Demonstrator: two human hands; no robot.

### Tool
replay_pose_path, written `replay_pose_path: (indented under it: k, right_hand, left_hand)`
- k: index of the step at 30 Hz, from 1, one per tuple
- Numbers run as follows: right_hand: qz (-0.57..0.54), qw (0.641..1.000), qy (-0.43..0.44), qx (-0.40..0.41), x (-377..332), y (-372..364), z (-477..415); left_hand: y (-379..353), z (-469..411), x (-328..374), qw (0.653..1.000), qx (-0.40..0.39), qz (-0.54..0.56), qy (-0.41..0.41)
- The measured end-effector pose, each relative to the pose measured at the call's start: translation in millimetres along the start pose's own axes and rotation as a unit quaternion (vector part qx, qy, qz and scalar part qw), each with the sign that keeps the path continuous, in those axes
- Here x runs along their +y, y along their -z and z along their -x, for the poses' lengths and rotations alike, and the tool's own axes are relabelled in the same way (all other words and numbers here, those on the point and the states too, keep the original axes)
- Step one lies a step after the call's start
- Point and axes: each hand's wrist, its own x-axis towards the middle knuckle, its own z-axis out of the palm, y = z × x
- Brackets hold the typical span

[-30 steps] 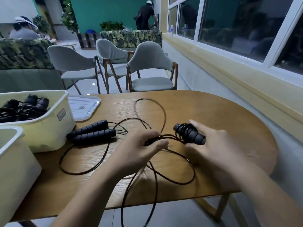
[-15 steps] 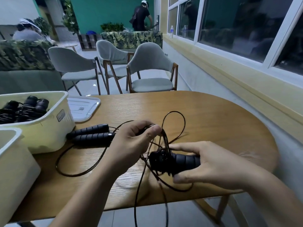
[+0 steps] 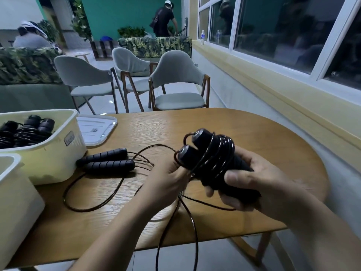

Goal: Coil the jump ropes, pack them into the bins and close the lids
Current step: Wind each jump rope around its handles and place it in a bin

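Note:
My right hand [image 3: 252, 184] grips the two black handles of a jump rope [image 3: 207, 155], held together with several turns of cord wound round them. My left hand [image 3: 166, 178] pinches the loose cord just beside the handles; the rest of that cord hangs over the table's front edge. A second jump rope [image 3: 106, 161] lies uncoiled on the table, its two handles side by side against a white bin [image 3: 58, 153]. That bin holds several coiled ropes [image 3: 25, 130]. A second white bin [image 3: 17, 202] stands at the near left, its inside hidden.
A white bin lid [image 3: 95, 130] lies flat on the wooden table [image 3: 254, 137] behind the first bin. Three grey chairs [image 3: 175, 83] stand beyond the table. A windowed wall runs along the right. Two people are in the background.
My right hand has lifted and tilted the handles upward, with more cord wound round them. My left hand followed, drawing the loose cord in; the loop on the table has shrunk.

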Motion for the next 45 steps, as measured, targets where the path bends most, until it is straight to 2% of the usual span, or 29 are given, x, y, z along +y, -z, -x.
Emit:
replay_pose_path:
  k: [4, 9, 18, 24, 30, 34, 37, 41, 45]
  right_hand:
    - [0.002, 0.996, 0.032, 0.084, 5, 0, -5]
    - [-0.014, 0.987, 0.076, 0.142, 13, -1, -11]
    - [0.021, 0.956, 0.113, 0.271, 6, 3, -9]
    - [0.137, 0.897, 0.119, 0.404, 5, 4, -8]
    - [0.364, 0.805, 0.057, 0.464, 14, 8, -6]
    - [0.442, 0.772, 0.017, 0.457, 13, 8, -9]
    - [0.476, 0.775, -0.063, 0.412, 16, 11, -13]
    - [0.479, 0.812, -0.160, 0.293, 10, 15, -12]
    - [0.358, 0.898, -0.203, 0.157, -6, 18, -2]
  left_hand:
    - [-4, 0, -6, 0.999, -0.008, -0.042, -0.010]
    - [-2, -3, -15, 0.994, 0.002, -0.105, -0.037]
    - [1, -3, -21, 0.979, 0.016, -0.205, -0.010]
    - [3, -4, -26, 0.968, 0.016, -0.250, 0.028]
    - [-1, -2, -24, 0.958, -0.028, -0.286, 0.012]
    - [-3, 1, -17, 0.960, -0.065, -0.272, -0.010]
    - [-1, 2, -16, 0.963, -0.070, -0.259, -0.019]
    - [7, 3, -13, 0.969, -0.040, -0.239, -0.044]
    - [13, 5, -9, 0.976, -0.023, -0.207, -0.061]
